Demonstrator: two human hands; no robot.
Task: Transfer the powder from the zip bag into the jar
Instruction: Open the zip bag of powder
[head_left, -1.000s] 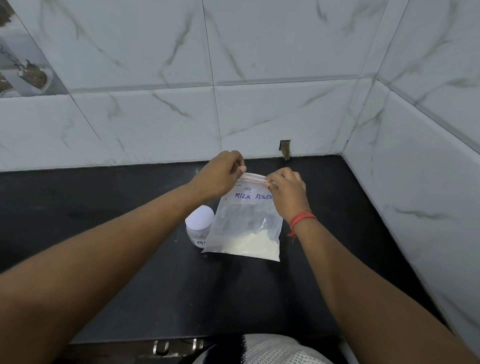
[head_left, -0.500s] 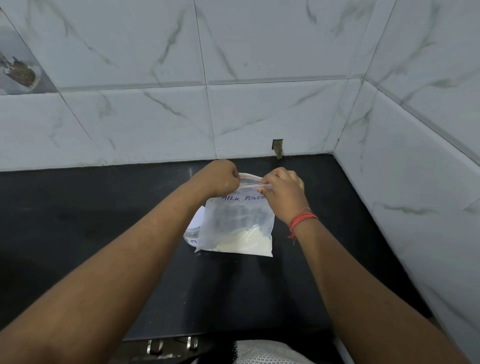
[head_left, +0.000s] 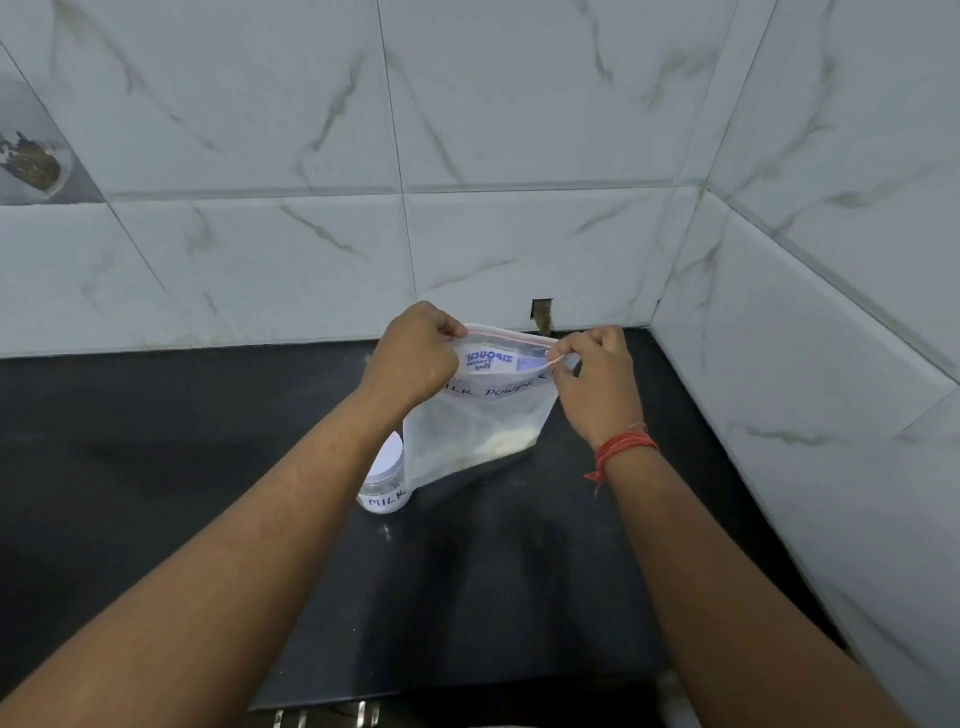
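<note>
A clear zip bag (head_left: 470, 431) marked "MILK POWDER" hangs above the black counter (head_left: 156, 441), with pale powder gathered at its lower right corner. My left hand (head_left: 418, 353) pinches the left end of the red zip strip. My right hand (head_left: 592, 379) pinches the right end, and the mouth gapes open between them. A small clear jar (head_left: 385, 480) with a white lid and a "MILK" label stands on the counter, partly hidden behind the bag's lower left corner and my left forearm.
White marble-look tiled walls close the counter at the back and on the right (head_left: 779, 364). A small dark notch (head_left: 542, 314) sits in the back wall just behind the bag. The counter's front edge (head_left: 332, 701) runs near the bottom of the view.
The zip strip has been pulled apart, so the bag's mouth now gapes. My hands have moved further apart and the bag has lifted and tilted.
</note>
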